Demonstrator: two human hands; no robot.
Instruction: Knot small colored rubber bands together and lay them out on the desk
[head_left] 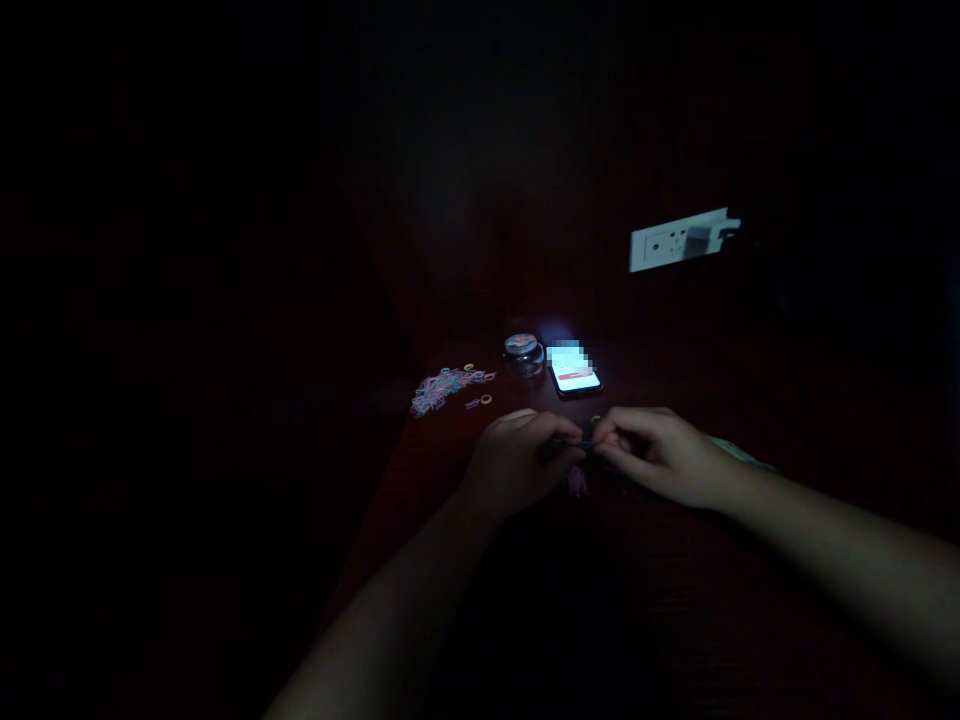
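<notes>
My left hand [521,460] and my right hand [656,455] meet over the dark red table. Thumb and forefinger are pinched together on each, fingertips almost touching. Between them is a thin, dark, bluish bit, too small and dim to name. Just below the fingertips lies a small pink bunch [576,482] of what look like elastic bands. A yellowish loop [595,421] shows right behind the fingers. To the left is a loose pile of small coloured bands [446,388], with a pale ring [486,399] apart from it.
A lit phone [574,368] lies behind my hands, beside a small clear lidded jar [523,356]. Something pale green [739,452] is partly hidden behind my right forearm. A white socket panel [679,240] with a plug is on the wall. Most of the room is dark.
</notes>
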